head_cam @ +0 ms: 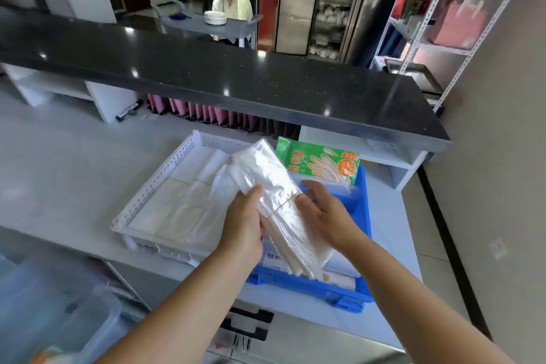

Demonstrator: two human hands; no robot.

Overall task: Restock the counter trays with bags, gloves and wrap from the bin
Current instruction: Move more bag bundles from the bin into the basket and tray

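A thick bundle of clear plastic bags point(271, 183), bound by a rubber band, is held tilted above the gap between the white perforated tray point(165, 170) and the blue bin point(362, 207). My left hand point(243, 224) grips its left edge and my right hand point(326, 214) holds its right side. Flat stacks of bags point(177, 207) lie in the white tray. A green glove packet point(320, 164) stands upright at the far end of the blue bin. White boxed rolls point(339, 278) lie in the bin's near end.
The trays sit on a white lower counter point(59, 180) below a black raised countertop point(206, 74). A clear storage bin point(53, 316) stands at the lower left. A metal shelf rack point(437, 23) is at the right. A seated person point(232, 3) is behind the counter.
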